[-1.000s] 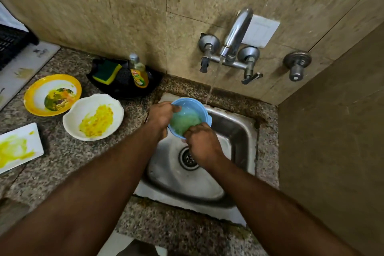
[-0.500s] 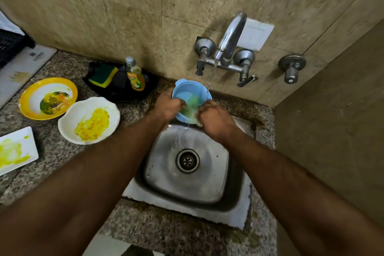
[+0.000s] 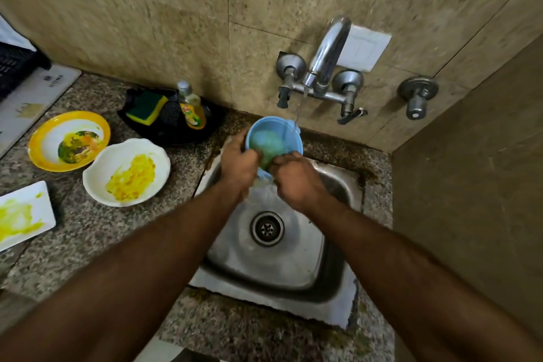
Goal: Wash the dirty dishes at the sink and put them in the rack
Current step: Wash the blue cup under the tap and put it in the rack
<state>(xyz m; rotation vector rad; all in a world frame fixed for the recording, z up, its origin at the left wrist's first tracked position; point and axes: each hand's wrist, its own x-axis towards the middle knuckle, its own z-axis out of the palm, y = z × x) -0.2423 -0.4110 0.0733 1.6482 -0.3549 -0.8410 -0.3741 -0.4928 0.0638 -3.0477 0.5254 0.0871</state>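
The left hand [image 3: 239, 163] grips the rim of a blue bowl [image 3: 274, 141], fingers closed around it, above the back of the sink [image 3: 332, 267]. The right hand [image 3: 293, 179] has its fingers curled inside the bowl. Water from the tap [image 3: 327, 53] falls into it. Three dirty dishes lie on the bench [image 3: 88, 229].

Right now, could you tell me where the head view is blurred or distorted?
Head view: wide-angle bending stretches both forearms toward the lower corners; motion blur softens the left hand and blue bowl; the sink drain stays sharp; lighting is dim and warm.
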